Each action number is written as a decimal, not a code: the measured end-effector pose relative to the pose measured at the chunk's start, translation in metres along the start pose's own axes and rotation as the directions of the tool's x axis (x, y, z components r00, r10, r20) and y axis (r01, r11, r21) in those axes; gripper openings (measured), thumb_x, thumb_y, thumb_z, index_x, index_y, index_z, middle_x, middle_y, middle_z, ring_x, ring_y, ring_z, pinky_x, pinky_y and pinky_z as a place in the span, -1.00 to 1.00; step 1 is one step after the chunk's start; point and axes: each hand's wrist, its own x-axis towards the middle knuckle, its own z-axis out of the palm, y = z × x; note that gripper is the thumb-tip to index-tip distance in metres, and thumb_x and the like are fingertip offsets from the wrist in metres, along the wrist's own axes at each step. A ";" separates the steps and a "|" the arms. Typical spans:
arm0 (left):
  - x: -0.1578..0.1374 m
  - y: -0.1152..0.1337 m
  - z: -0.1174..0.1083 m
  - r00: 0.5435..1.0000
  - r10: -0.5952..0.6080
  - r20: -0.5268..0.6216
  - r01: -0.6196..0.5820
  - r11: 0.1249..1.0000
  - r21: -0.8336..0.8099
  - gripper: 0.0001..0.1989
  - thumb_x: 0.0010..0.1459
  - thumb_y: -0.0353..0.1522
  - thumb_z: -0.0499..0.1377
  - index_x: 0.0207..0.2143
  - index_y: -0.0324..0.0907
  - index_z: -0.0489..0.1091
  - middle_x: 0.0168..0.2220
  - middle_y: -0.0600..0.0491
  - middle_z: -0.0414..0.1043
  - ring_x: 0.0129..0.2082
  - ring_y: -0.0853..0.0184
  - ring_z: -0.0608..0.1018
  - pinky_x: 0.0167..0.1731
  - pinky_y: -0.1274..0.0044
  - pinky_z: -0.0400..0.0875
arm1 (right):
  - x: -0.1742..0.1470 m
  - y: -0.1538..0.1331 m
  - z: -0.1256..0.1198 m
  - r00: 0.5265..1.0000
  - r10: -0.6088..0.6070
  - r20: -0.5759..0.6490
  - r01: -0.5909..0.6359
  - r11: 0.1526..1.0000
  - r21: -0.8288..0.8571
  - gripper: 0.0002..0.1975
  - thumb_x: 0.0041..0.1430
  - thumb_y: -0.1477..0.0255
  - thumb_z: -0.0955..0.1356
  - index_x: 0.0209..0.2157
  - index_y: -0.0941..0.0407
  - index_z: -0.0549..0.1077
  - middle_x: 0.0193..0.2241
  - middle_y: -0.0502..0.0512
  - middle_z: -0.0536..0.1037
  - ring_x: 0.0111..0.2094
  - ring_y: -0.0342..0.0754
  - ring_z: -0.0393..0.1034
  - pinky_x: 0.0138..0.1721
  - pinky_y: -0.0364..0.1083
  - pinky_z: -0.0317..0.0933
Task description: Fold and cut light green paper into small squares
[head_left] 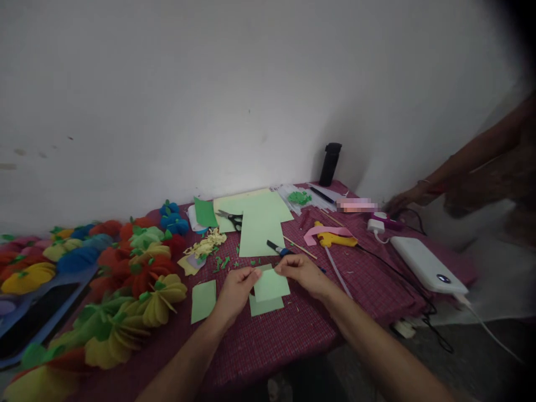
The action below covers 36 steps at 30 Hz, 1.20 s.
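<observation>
Between my two hands is a light green paper piece (pixel 272 286), held up by its top edge. My left hand (pixel 238 287) pinches its upper left corner, and my right hand (pixel 304 273) pinches the upper right. Below it on the cloth lies another light green piece (pixel 267 306), partly covered. To the left rests a further small green paper (pixel 204 301). A larger light green sheet (pixel 262 231) lies just beyond my hands, with a dark-handled cutter (pixel 276 247) across its lower right. Black scissors (pixel 234 219) sit at that sheet's left side.
Colourful paper pumpkins (pixel 146 262) crowd the left side. A yellow glue gun (pixel 335 239), a white power bank (pixel 427 265) and a black bottle (pixel 330 164) stand or lie right. Yellow paper scraps (pixel 206 244) lie left of the sheets. Another person's arm (pixel 460 162) reaches in from the right.
</observation>
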 end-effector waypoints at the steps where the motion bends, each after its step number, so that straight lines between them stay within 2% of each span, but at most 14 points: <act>1: 0.000 0.001 -0.001 1.000 -0.006 -0.016 0.006 1.000 -0.001 -0.67 -0.02 -0.17 0.11 -0.64 -0.24 0.35 -0.68 0.15 0.27 -0.66 0.46 0.28 -0.61 0.63 0.12 | 0.000 0.000 -0.001 1.000 0.011 -0.009 -0.010 1.000 0.025 -0.77 -0.12 0.29 0.37 -0.61 0.19 0.40 -0.70 -0.10 0.29 -0.64 -0.24 0.07 -0.56 -0.20 -0.05; 4: 0.000 0.007 -0.004 0.997 -0.039 -0.062 0.036 0.998 -0.050 -0.68 -0.04 -0.17 0.14 -0.63 -0.25 0.36 -0.67 0.11 0.32 -0.64 0.43 0.35 -0.62 0.63 0.15 | 0.000 -0.003 -0.005 0.998 0.033 -0.053 -0.028 0.995 0.094 -0.78 -0.15 0.29 0.38 -0.61 0.18 0.39 -0.68 -0.08 0.32 -0.63 -0.23 0.10 -0.56 -0.20 -0.03; 6: -0.001 0.010 -0.003 0.992 -0.088 -0.091 0.076 0.989 -0.126 -0.68 -0.04 -0.14 0.12 -0.52 -0.25 0.38 -0.61 0.07 0.38 -0.62 0.40 0.41 -0.64 0.62 0.18 | 0.000 -0.003 -0.006 0.996 0.028 -0.091 -0.016 0.992 0.125 -0.77 -0.17 0.30 0.39 -0.63 0.18 0.38 -0.66 -0.07 0.33 -0.61 -0.22 0.12 -0.55 -0.19 -0.02; 8: -0.002 0.011 0.000 0.989 -0.128 -0.075 0.114 0.980 -0.164 -0.65 -0.03 -0.11 0.10 -0.44 -0.25 0.38 -0.58 0.04 0.40 -0.61 0.38 0.44 -0.66 0.62 0.20 | 0.001 -0.003 -0.006 0.994 0.019 -0.110 -0.003 0.990 0.142 -0.77 -0.17 0.30 0.39 -0.64 0.17 0.36 -0.66 -0.07 0.34 -0.60 -0.21 0.13 -0.55 -0.19 -0.02; 10: -0.003 0.010 0.002 0.992 -0.124 -0.024 0.121 0.985 -0.120 -0.64 -0.04 -0.11 0.12 -0.49 -0.27 0.38 -0.62 0.05 0.39 -0.64 0.39 0.43 -0.69 0.63 0.19 | 0.001 -0.003 -0.005 0.994 0.031 -0.109 -0.015 0.990 0.142 -0.76 -0.16 0.29 0.38 -0.64 0.17 0.36 -0.67 -0.09 0.31 -0.62 -0.23 0.10 -0.56 -0.20 -0.04; 13: -0.003 0.008 0.003 0.994 -0.106 0.004 0.106 0.992 -0.066 -0.66 -0.07 -0.15 0.16 -0.62 -0.27 0.34 -0.71 0.09 0.33 -0.68 0.42 0.40 -0.70 0.65 0.15 | 0.000 -0.003 -0.004 0.998 0.047 -0.052 -0.040 0.990 0.136 -0.73 -0.12 0.27 0.37 -0.66 0.17 0.33 -0.71 -0.11 0.26 -0.65 -0.25 0.06 -0.58 -0.20 -0.07; 18: -0.003 0.006 0.000 0.992 -0.121 -0.043 0.115 0.985 -0.127 -0.69 -0.07 -0.17 0.18 -0.62 -0.25 0.32 -0.69 0.12 0.31 -0.66 0.41 0.44 -0.70 0.65 0.13 | -0.002 -0.002 -0.004 0.990 0.086 0.110 -0.096 0.991 0.092 -0.71 -0.10 0.28 0.37 -0.68 0.18 0.31 -0.73 -0.11 0.24 -0.67 -0.26 0.07 -0.59 -0.21 -0.04; 26: -0.003 0.006 0.000 0.988 -0.154 -0.025 0.151 0.984 -0.098 -0.67 -0.06 -0.17 0.16 -0.65 -0.25 0.28 -0.71 0.13 0.29 -0.67 0.39 0.44 -0.72 0.65 0.12 | -0.002 0.003 -0.005 0.986 0.112 0.123 -0.121 0.990 0.068 -0.69 -0.08 0.24 0.36 -0.65 0.19 0.35 -0.71 -0.07 0.31 -0.68 -0.27 0.07 -0.61 -0.22 -0.05; 36: -0.002 0.004 0.000 0.988 -0.150 -0.027 0.147 0.985 -0.085 -0.67 -0.05 -0.16 0.15 -0.63 -0.26 0.29 -0.74 0.14 0.29 -0.70 0.42 0.41 -0.73 0.66 0.10 | -0.003 0.002 -0.005 0.985 0.104 0.137 -0.123 0.983 0.140 -0.70 -0.10 0.25 0.37 -0.66 0.20 0.36 -0.71 -0.06 0.29 -0.66 -0.27 0.09 -0.61 -0.23 -0.01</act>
